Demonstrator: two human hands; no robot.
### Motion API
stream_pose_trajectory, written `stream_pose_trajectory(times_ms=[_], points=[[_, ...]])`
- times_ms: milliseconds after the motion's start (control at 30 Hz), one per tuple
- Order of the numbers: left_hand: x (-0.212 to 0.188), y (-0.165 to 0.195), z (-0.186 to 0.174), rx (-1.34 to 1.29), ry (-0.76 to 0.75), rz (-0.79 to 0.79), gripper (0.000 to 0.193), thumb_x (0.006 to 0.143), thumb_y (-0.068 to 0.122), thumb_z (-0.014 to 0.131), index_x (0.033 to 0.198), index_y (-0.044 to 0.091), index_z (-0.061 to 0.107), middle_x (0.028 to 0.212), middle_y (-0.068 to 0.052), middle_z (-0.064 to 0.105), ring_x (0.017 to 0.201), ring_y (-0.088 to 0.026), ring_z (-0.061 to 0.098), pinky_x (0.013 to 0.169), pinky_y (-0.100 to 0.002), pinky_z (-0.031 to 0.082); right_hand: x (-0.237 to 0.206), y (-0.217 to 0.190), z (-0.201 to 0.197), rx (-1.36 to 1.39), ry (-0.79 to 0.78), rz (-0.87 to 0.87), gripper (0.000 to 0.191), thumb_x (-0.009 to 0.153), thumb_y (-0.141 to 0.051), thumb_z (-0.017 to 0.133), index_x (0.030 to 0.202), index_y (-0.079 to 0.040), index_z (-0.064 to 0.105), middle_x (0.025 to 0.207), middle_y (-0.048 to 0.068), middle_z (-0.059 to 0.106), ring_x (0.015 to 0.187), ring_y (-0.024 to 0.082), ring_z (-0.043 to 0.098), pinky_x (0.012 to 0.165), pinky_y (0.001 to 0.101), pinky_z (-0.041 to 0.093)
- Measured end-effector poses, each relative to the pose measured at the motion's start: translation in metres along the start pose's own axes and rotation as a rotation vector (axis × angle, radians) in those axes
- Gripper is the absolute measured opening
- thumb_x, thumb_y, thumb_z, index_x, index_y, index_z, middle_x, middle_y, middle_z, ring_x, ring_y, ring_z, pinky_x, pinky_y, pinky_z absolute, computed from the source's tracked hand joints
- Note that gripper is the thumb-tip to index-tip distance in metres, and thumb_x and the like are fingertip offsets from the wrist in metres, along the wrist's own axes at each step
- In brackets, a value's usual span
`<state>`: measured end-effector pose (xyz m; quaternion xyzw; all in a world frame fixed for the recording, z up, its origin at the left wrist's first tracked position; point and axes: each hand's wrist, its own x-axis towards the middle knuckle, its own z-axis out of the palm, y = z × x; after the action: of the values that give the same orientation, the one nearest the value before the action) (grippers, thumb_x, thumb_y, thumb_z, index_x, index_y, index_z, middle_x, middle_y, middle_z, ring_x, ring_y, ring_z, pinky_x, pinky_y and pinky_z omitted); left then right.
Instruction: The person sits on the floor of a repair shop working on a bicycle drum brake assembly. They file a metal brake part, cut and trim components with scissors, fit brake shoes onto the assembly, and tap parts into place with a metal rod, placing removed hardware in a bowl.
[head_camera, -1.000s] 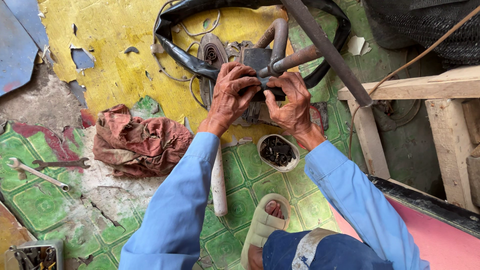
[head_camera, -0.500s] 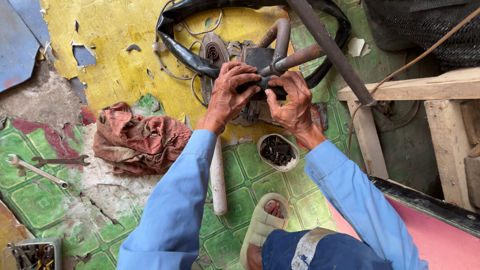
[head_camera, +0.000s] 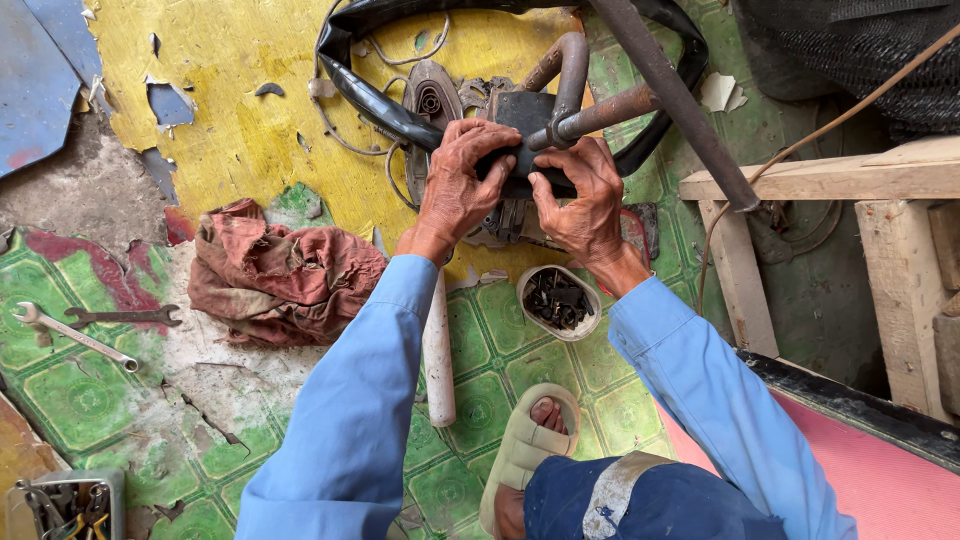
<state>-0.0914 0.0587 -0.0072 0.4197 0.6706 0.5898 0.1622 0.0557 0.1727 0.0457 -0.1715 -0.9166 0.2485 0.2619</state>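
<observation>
**Both hands on a dark metal part over a patched floor**

The floor (head_camera: 500, 385) was a patchwork of green patterned vinyl, peeling yellow paint and bare cement. At its upper middle sat a dark metal part (head_camera: 525, 125) with rusty curved pipes (head_camera: 572, 70) rising from it, and a black rubber tube (head_camera: 385, 100) looped around it. The left hand (head_camera: 462, 185) and the right hand (head_camera: 580, 200) were closed on the part's lower edge, fingertips nearly meeting, thumbs pressed to it. Just below the wrists stood a small white bowl (head_camera: 558, 300) of dark screws, with a pale handle (head_camera: 438, 350) lying beside it. A crumpled red rag (head_camera: 280, 275) lay to the left, and two wrenches (head_camera: 85, 328) farther out. A sandalled foot (head_camera: 530, 440) rested near the bottom, and wooden framing (head_camera: 820, 180) stood at right.
</observation>
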Motion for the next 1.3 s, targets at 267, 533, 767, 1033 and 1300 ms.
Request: stream_pose_trajectory(times_ms=[267,533,767,1033,1300], points=[[0.001,0.003,-0.002,-0.017,-0.005,-0.028,0.029,0.083,0.002,0.075,0.111,0.006,0.076,0.115,-0.007,0.076,0.120,-0.028,0.063,0.106,-0.039,0.051,0.003,-0.003,0.003,0.018,0.017,0.002,0.022,0.083,-0.001,0.083,0.102,-0.003,0.071,0.111,0.013,0.066,0.111,0.035,0.063,0.096,0.0457,0.054],[0.001,0.001,-0.001,-0.015,-0.005,-0.024,0.030,0.082,0.003,0.076,0.111,0.006,0.076,0.114,-0.008,0.076,0.119,-0.029,0.063,0.106,-0.040,0.051,0.004,-0.002,0.005,0.029,0.010,0.048,0.021,0.081,-0.001,0.084,0.100,-0.002,0.074,0.114,0.013,0.068,0.113,0.034,0.064,0.099,0.0454,0.054],[0.000,-0.003,0.000,0.019,-0.016,0.000,0.035,0.079,0.003,0.074,0.114,0.006,0.074,0.116,-0.011,0.074,0.121,-0.031,0.061,0.108,-0.041,0.050,0.003,0.001,0.009,0.003,-0.008,0.087,0.020,0.080,-0.002,0.084,0.099,-0.001,0.076,0.115,0.015,0.068,0.113,0.034,0.064,0.098,0.0450,0.053],[0.003,0.009,0.007,0.097,0.065,0.026,0.043,0.079,0.005,0.078,0.117,0.004,0.060,0.129,-0.014,0.061,0.125,-0.036,0.056,0.109,-0.044,0.047,0.005,0.014,0.018,-0.038,-0.031,0.178,0.020,0.077,-0.008,0.086,0.096,-0.004,0.079,0.104,0.016,0.071,0.105,0.034,0.066,0.094,0.0439,0.053],[0.018,0.017,0.008,0.401,-0.048,-0.121,0.059,0.071,0.015,0.081,0.121,0.006,0.050,0.117,-0.014,0.056,0.119,-0.034,0.056,0.110,-0.052,0.033,0.005,0.025,0.017,-0.034,-0.077,0.109,0.021,0.077,-0.009,0.083,0.096,-0.004,0.076,0.101,0.015,0.073,0.104,0.035,0.066,0.097,0.0451,0.051]])
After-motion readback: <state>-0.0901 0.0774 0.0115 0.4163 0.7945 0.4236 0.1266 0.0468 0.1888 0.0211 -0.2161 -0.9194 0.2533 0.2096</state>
